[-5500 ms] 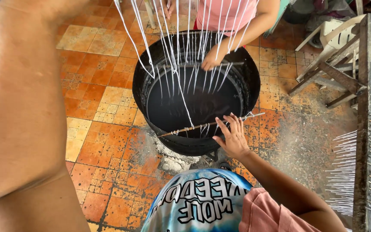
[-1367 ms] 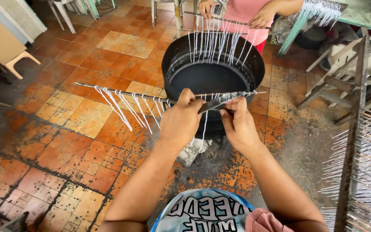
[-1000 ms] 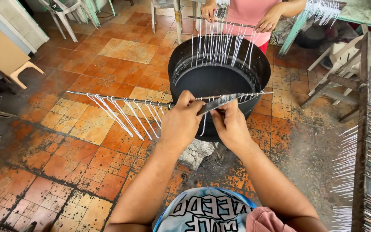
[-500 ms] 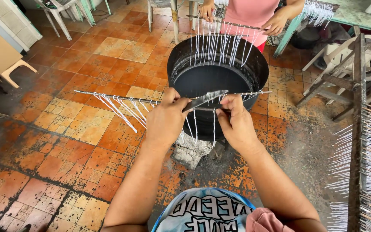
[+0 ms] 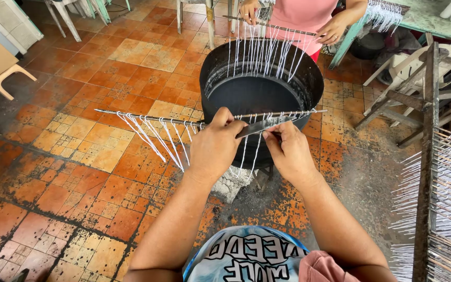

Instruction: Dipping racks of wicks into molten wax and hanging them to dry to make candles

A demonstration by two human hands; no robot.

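Over the black pot's near rim, both hands work one long rod.

Head view: the rod [image 5: 147, 117] runs left-right, strings [image 5: 150, 137] hanging. Left hand [image 5: 216, 148] is wrapped around its middle; right hand [image 5: 288, 151] is just beside it, fingers closed on a flat blade [image 5: 259, 127] laid along the rod. The pot [image 5: 261, 91] lies just beyond, with another person's hands [image 5: 332, 31] and rod across it.

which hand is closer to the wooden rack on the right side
Right. The right hand grips the knife beside the wooden rack; the left hand holds the rod farther away.
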